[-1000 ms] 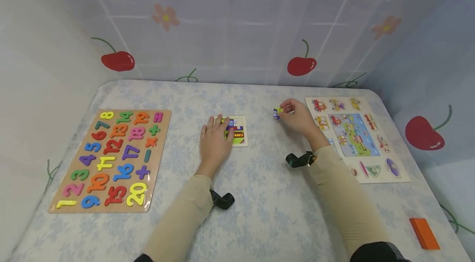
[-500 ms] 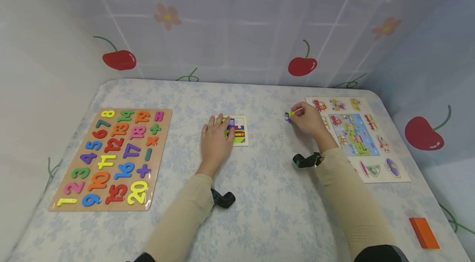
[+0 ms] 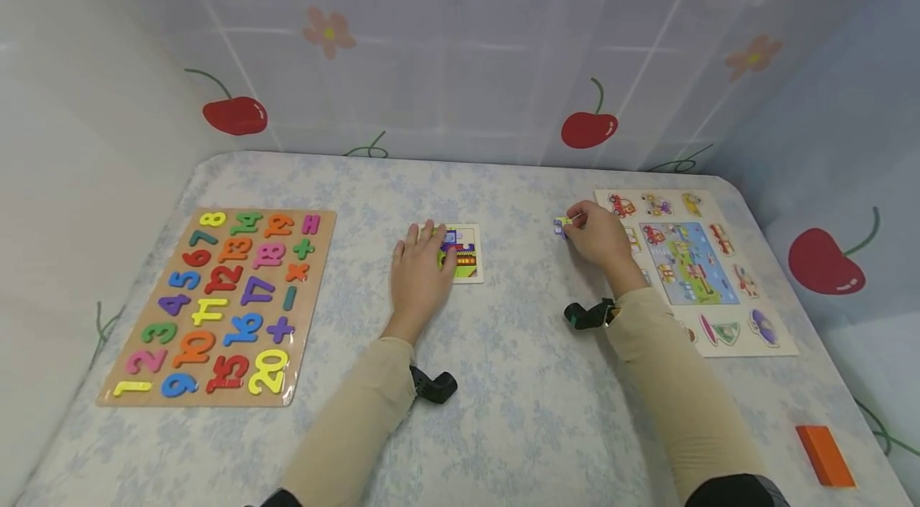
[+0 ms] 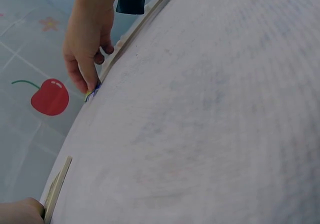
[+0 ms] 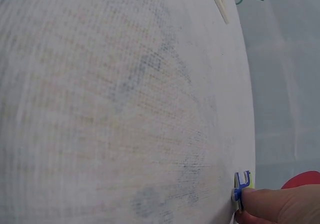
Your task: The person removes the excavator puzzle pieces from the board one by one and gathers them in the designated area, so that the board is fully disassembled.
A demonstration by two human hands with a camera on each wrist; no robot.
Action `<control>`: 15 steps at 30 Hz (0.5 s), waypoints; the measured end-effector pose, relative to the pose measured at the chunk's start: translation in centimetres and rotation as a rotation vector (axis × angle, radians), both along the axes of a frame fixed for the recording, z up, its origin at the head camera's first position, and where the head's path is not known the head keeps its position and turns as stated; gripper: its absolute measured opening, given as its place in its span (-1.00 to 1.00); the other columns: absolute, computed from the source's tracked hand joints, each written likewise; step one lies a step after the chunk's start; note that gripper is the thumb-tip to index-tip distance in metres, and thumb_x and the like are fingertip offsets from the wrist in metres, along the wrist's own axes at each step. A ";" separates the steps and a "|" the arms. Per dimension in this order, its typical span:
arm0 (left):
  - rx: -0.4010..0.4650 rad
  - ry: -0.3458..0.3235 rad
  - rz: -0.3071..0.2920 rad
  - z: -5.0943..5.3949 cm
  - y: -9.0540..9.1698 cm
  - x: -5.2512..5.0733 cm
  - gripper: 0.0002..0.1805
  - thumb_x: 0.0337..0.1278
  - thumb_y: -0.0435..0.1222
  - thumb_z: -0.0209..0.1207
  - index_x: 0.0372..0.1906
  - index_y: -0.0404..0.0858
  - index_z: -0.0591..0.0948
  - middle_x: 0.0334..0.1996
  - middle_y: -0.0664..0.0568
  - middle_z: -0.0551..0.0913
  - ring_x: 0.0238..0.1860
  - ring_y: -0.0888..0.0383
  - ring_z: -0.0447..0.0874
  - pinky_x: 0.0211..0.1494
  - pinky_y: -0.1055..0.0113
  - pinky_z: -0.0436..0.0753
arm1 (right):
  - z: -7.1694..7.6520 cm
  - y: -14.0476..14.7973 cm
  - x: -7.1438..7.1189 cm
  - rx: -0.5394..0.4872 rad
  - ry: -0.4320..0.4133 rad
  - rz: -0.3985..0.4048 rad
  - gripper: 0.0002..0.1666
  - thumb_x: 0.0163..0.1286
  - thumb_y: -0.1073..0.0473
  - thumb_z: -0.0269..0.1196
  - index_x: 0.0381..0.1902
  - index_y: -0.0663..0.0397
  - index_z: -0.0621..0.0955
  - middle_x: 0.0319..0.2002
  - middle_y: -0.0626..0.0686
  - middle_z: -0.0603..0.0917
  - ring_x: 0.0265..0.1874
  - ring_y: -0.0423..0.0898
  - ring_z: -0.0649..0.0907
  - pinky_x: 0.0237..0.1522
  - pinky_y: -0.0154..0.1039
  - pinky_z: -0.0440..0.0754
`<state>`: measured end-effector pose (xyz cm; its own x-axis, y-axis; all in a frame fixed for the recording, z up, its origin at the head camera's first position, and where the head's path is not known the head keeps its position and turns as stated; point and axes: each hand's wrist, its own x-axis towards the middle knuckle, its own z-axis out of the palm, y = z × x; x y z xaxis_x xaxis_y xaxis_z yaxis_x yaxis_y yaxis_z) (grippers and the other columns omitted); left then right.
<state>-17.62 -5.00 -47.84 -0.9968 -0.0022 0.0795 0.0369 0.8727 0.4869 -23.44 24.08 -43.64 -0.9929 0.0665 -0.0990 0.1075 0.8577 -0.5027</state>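
One jigsaw piece (image 3: 560, 228), pinched by the right hand (image 3: 598, 237), has shifted toward the picture board (image 3: 751, 347) near the table's (image 3: 510, 395) right edge, so it's farther from the puzzle (image 3: 467, 258) under the straight-fingered left hand (image 3: 420, 275).

The left hand (image 3: 419, 281) hides part (the left) of the small board (image 3: 467, 258).

the head view looks forward and down over the worktop (image 3: 503, 411); the wrist views sit low and close to its surface, tilted sideways, facing the far edge (image 3: 503, 167); all three share the right hand (image 3: 599, 235).
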 end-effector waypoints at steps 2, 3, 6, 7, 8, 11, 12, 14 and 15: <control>0.002 -0.003 0.003 0.0 0.0 0.0 -0.38 0.48 0.08 -0.11 0.52 -0.02 0.28 0.56 0.10 0.18 0.61 0.02 -0.05 0.63 -0.04 -0.05 | 0.0 -0.1 0.0 0.017 0.005 -0.003 -0.70 0.42 0.09 0.24 0.05 0.06 0.57 -0.12 0.13 0.62 -0.19 0.05 0.55 -0.18 -0.08 0.49; 0.004 -0.004 0.003 0.0 0.0 0.0 -0.37 0.48 0.08 -0.11 0.52 -0.03 0.27 0.56 0.09 0.17 0.61 0.02 -0.05 0.63 -0.03 -0.05 | 0.1 -0.2 0.1 0.026 0.008 -0.003 -0.70 0.42 0.09 0.24 0.04 0.06 0.57 -0.12 0.14 0.61 -0.19 0.06 0.55 -0.18 -0.07 0.50; 0.010 -0.004 0.008 0.0 0.0 0.0 -0.36 0.47 0.08 -0.11 0.52 -0.05 0.27 0.56 0.08 0.17 0.62 0.01 -0.07 0.64 -0.03 -0.06 | 0.2 -0.3 0.1 0.048 0.022 -0.001 -0.71 0.40 0.10 0.26 0.01 0.08 0.58 -0.11 0.16 0.60 -0.17 0.08 0.55 -0.17 -0.03 0.52; 0.015 -0.004 0.010 0.0 0.0 0.0 -0.36 0.47 0.08 -0.11 0.52 -0.06 0.27 0.56 0.08 0.17 0.62 0.01 -0.07 0.64 -0.02 -0.06 | 0.2 -0.4 0.2 0.053 0.028 0.001 -0.71 0.40 0.10 0.27 0.01 0.09 0.58 -0.10 0.16 0.60 -0.16 0.08 0.55 -0.16 -0.02 0.52; 0.020 -0.004 0.012 0.0 0.0 0.0 -0.36 0.47 0.08 -0.10 0.52 -0.07 0.27 0.56 0.07 0.16 0.62 0.00 -0.08 0.64 -0.02 -0.06 | 0.2 -0.4 0.2 0.055 0.033 0.005 -0.71 0.40 0.11 0.27 0.01 0.10 0.58 -0.10 0.17 0.60 -0.16 0.09 0.55 -0.15 0.00 0.52; 0.032 -0.006 0.013 0.0 0.0 0.0 -0.34 0.46 0.09 -0.09 0.52 -0.09 0.27 0.57 0.05 0.14 0.62 -0.01 -0.10 0.64 -0.02 -0.07 | 0.3 -0.7 0.4 0.047 0.047 0.018 -0.69 0.40 0.10 0.27 0.03 0.11 0.59 -0.08 0.17 0.61 -0.14 0.09 0.57 -0.13 0.02 0.53; 0.036 -0.008 0.011 0.0 0.0 0.0 -0.33 0.45 0.09 -0.08 0.52 -0.10 0.26 0.57 0.05 0.14 0.62 -0.02 -0.11 0.64 -0.02 -0.07 | 0.3 -0.9 0.5 0.039 0.053 0.026 -0.67 0.40 0.10 0.26 0.05 0.11 0.59 -0.08 0.17 0.61 -0.13 0.10 0.57 -0.13 0.02 0.53; 0.045 -0.015 0.003 0.1 -0.1 0.0 -0.31 0.44 0.09 -0.07 0.53 -0.12 0.24 0.57 0.05 0.13 0.62 -0.01 -0.12 0.64 -0.01 -0.08 | 0.4 -1.2 0.6 0.021 0.064 0.041 -0.66 0.42 0.09 0.25 0.07 0.11 0.59 -0.06 0.17 0.61 -0.12 0.10 0.57 -0.11 0.03 0.53; 0.047 -0.018 -0.003 0.1 -0.2 0.0 -0.30 0.43 0.09 -0.07 0.54 -0.12 0.23 0.57 0.04 0.12 0.62 -0.01 -0.13 0.64 -0.01 -0.08 | 0.5 -1.4 0.7 0.010 0.068 0.048 -0.66 0.42 0.08 0.25 0.08 0.11 0.59 -0.06 0.17 0.61 -0.11 0.09 0.57 -0.10 0.03 0.53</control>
